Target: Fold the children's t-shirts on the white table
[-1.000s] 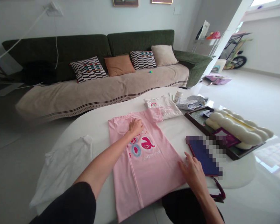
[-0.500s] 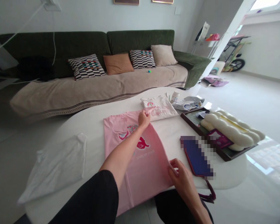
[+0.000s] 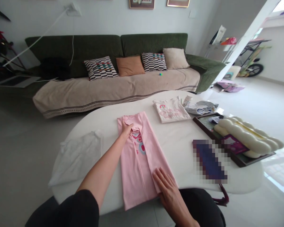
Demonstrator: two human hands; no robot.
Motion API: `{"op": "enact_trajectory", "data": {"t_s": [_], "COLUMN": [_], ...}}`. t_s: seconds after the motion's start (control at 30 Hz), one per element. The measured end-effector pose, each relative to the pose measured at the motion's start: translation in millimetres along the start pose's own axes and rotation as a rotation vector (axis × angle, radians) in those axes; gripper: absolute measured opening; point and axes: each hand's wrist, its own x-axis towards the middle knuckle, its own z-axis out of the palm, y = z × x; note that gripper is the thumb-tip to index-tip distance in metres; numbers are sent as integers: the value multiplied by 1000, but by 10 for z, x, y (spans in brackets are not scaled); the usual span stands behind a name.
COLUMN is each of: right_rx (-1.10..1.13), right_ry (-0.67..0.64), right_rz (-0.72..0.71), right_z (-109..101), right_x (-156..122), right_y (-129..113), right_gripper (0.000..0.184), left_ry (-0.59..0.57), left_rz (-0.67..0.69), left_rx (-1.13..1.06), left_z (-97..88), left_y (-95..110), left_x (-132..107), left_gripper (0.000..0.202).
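Observation:
A pink T-shirt [image 3: 156, 151] lies on the white table in front of me. Both its long sides are folded inward, and part of a red and blue print shows in the gap between them. Near its far end, my left hand [image 3: 126, 128] rests on the cloth with the thumb spread from the fingers. My right hand [image 3: 165, 184] presses flat on the right fold close to the near edge, fingers stretched out. Beyond the pink shirt, to the right, is a folded white T-shirt [image 3: 172, 111] with a pink print. A thin white cloth [image 3: 81, 160] is spread at the left.
On the oval white table [image 3: 177, 145] a blurred-out flat dark blue object [image 3: 210, 160] lies at the right, with a strap [image 3: 223, 197] below it. Behind it a dark tray [image 3: 248, 162] holds a puffy cream object [image 3: 246, 132]. A crumpled package [image 3: 201, 107] and a green sofa [image 3: 153, 42] stand farther back.
The pink shirt's right side has been folded over to the left, covering much of the print. My right hand has let go of the edge and now lies flat; my left hand has moved left.

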Motion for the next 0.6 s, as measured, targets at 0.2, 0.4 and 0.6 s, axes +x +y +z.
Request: {"op": "enact_trajectory", "data": {"t_s": [0.2,0.4,0.6], "right_rx": [-148,-107,-139], "right_ry": [-62,-84,0], "right_rz": [10,-58,70], "right_z": [-30,-244,-276], "right_x": [-63,19,716], "right_y": [-92,-65,187], "right_gripper": [60,52,43], "left_ry": [-126,-8,-362], "left_rz": [296,496,789], "left_rx": [714,1025,1440], "left_z": [23,-30,435], "left_y": [115,124,-41], "left_x": [192,63,-84], "left_gripper": [49,46,51]}}
